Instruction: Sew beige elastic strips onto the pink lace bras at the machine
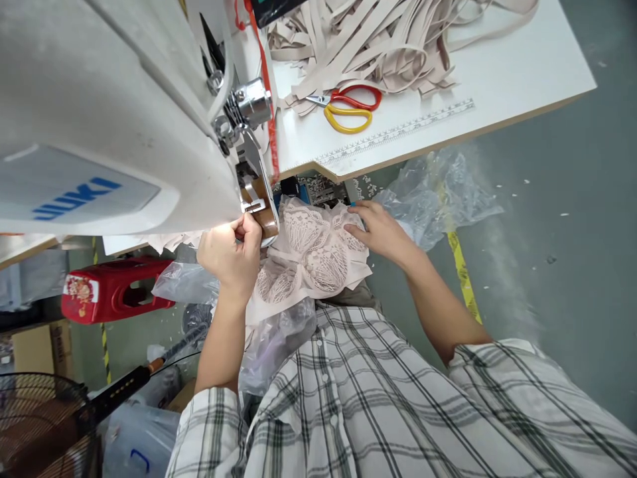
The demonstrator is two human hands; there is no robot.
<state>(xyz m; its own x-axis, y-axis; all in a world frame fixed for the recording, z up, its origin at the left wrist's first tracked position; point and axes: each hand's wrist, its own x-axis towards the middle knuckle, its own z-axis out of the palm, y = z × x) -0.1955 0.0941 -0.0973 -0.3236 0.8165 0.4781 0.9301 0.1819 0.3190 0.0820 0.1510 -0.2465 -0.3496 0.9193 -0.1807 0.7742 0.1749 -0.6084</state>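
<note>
My left hand (231,255) is closed, thumb against curled fingers, right by the presser foot area (256,204) of a white JUKI sewing machine (114,119). What its fingertips pinch is hidden. Beige lace pieces (326,265), with openwork patterns and pale plain edges, spread over my lap just right of that hand. At their right edge my right hand (381,229) lies with fingers stretched out, fingertips touching the lace. A small blue patch shows at its index fingertip.
Red-and-yellow scissors (348,109) lie on the white table (527,73) beside a heap of beige strips (368,46) and a printed ruler scale (398,131). Clear plastic (438,199) hangs below the table edge. A red stool (114,289) and fan (42,425) stand at left.
</note>
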